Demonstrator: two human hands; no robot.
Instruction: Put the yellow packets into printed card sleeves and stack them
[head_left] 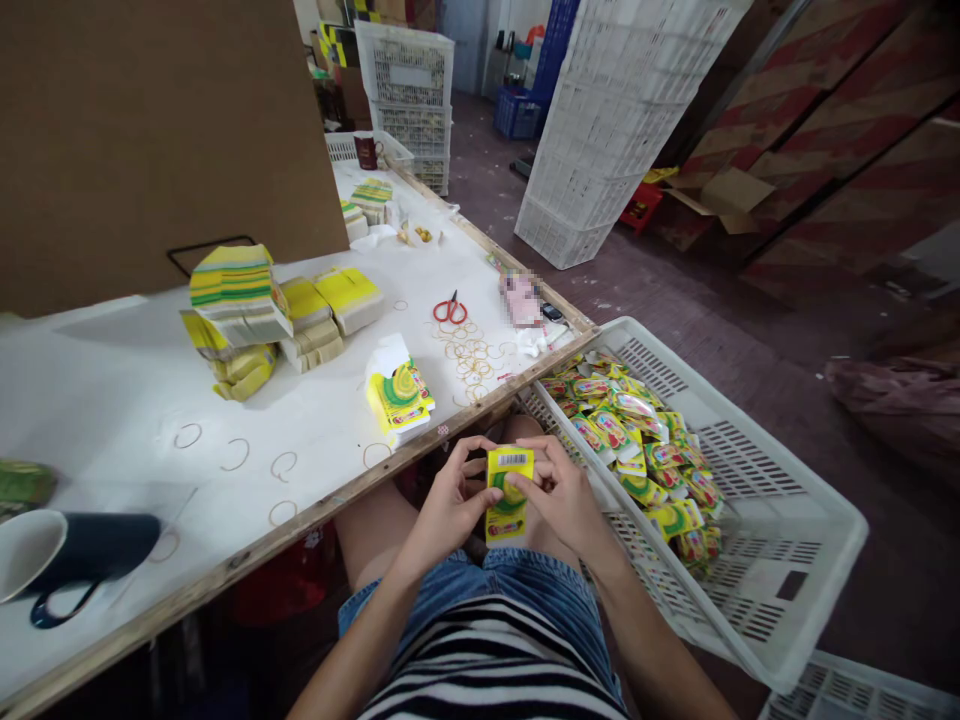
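Observation:
Over my lap, both hands grip a small yellow-green card box (507,500), its barcode end upward. My left hand (463,495) closes on its left edge, thumb on the front face. On the right edge my right hand (556,490) is closed, its thumb also across the front. Whether the box is folded flat or opened out, I cannot tell. A stack of similar card boxes (401,392) lies on the table edge ahead of my hands. To my right, a white plastic crate (795,600) holds many yellow, green and red packets (645,450).
Bundled card stacks (238,290), red-handled scissors (450,310) and scattered rubber bands (472,360) lie on the white table (225,520). A dark mug (97,545) lies on its side at the left. Tall white crates (600,130) stand beyond the table, with cardboard boxes (817,110) at right.

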